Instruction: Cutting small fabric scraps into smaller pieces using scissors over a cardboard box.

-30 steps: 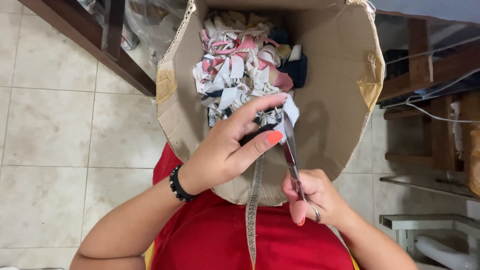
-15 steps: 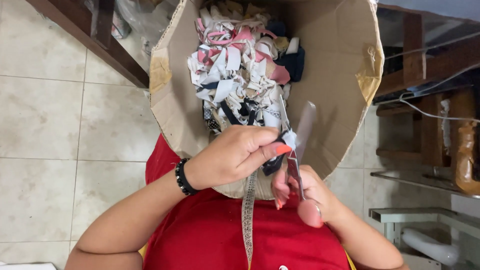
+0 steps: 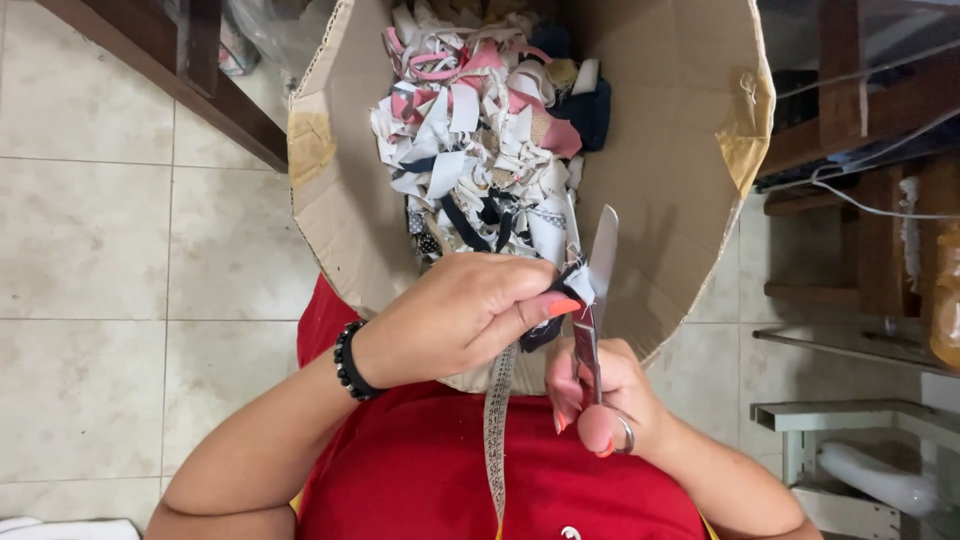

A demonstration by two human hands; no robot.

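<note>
Seemingly well along, judging from the head view, the only 1 to go by. Piled high in the upper middle of the frame, inside the box (image 3: pixel 660 200): scraps (image 3: pixel 480 150), dozens of short cut ends in white, pink, grey and navy, some dotted, some patterned. Not yet cut: a strip (image 3: pixel 496 430), hanging from centre frame down to the bottom edge, so likely a fair length left to go.

Pinching the strip's top end, just right of centre: the left hand (image 3: pixel 460 315), thumb and fingers clamped together on it, with a dark bit of cloth caught in the same grip. Closed around the handles of the scissors (image 3: pixel 597 290), just below and right of that: the right hand (image 3: pixel 600 395), fingers curled tight, 1 metal loop showing at the lower knuckle. Pointing up toward the scraps, touching the pinched end: the blades, seemingly almost together, though hard to tell for sure.

As to materials: plain brown corrugated card for the box, flaps splayed wide, edges torn, patches of old yellowed tape at upper left and upper right. Soft, limp, fraying woven cloth for the scraps. Narrow, flat, lace-like weave for the strip, pale beige. Bright smooth steel for the scissors. Round black beads on the bracelet (image 3: pixel 350 360) at the left wrist. Glossy beige tiles on the floor (image 3: pixel 90 250) at left.
</note>
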